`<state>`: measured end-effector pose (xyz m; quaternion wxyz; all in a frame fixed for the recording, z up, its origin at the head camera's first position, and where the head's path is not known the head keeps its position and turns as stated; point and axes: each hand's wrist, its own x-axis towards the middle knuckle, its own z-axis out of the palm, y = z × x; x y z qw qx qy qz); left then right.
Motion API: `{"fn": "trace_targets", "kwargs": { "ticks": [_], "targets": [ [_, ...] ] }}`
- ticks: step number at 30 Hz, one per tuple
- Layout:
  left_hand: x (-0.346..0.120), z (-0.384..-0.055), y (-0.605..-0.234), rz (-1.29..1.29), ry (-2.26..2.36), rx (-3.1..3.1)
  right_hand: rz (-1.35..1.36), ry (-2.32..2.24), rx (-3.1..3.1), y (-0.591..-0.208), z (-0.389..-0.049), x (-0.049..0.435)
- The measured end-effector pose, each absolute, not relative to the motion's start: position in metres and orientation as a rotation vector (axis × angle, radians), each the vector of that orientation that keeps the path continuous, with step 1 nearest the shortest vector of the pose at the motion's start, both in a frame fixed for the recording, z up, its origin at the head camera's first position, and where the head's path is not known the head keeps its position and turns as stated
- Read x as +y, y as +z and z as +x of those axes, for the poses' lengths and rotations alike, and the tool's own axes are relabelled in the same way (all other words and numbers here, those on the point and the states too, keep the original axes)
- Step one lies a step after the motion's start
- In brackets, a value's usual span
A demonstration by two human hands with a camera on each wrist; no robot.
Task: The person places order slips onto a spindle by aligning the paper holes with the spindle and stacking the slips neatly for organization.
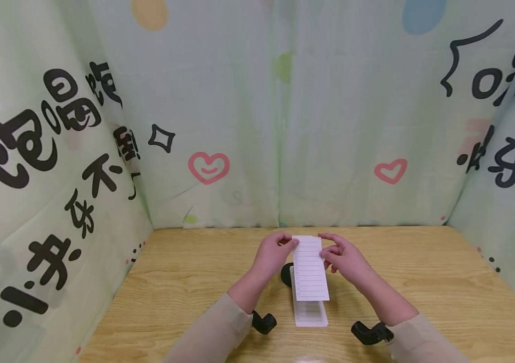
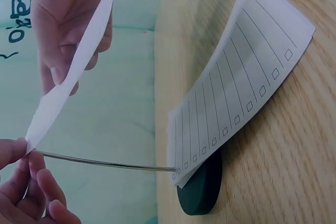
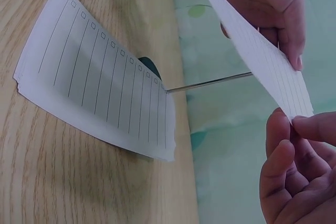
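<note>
Both hands hold up a white lined paper slip (image 1: pixel 310 269) with small checkboxes. My left hand (image 1: pixel 277 254) pinches its left edge near the far end. On the opposite edge, the thumb and fingers of my right hand (image 1: pixel 345 258) pinch it. Below is a bill spike, its black round base (image 2: pixel 201 190) on the table and its thin metal rod (image 2: pixel 105 162) rising to the held slip. Whether the tip pierces that slip, I cannot tell. Several similar slips (image 3: pixel 100 72) sit low on the rod, curving out over the table.
The wooden table (image 1: pixel 184 282) reaches back to a pale green printed curtain (image 1: pixel 257 126), which also hangs along both sides. A black wrist mount (image 1: pixel 264 322) sits by the left sleeve, another black mount (image 1: pixel 370 334) by the right one.
</note>
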<state>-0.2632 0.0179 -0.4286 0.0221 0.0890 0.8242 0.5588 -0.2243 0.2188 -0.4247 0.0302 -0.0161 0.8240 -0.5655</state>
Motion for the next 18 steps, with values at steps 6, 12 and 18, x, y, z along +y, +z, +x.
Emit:
{"fn": "trace_targets", "kwargs": {
  "ticks": [6, 12, 18],
  "targets": [
    [0.0187, -0.2651, -0.4307, 0.193, 1.792, 2.458, -0.058, -1.743, 2.538, -0.4244, -0.2238, 0.2186],
    [0.0177, -0.2665, -0.4295, 0.174, 1.812, 2.445, -0.062, -1.735, 2.546, -0.4255, -0.2251, 0.218],
    [0.0163, -0.266, -0.4282, 0.166, 1.8, 2.47, -0.072, -1.709, 2.57, -0.4254, -0.2248, 0.2167]
  ]
}}
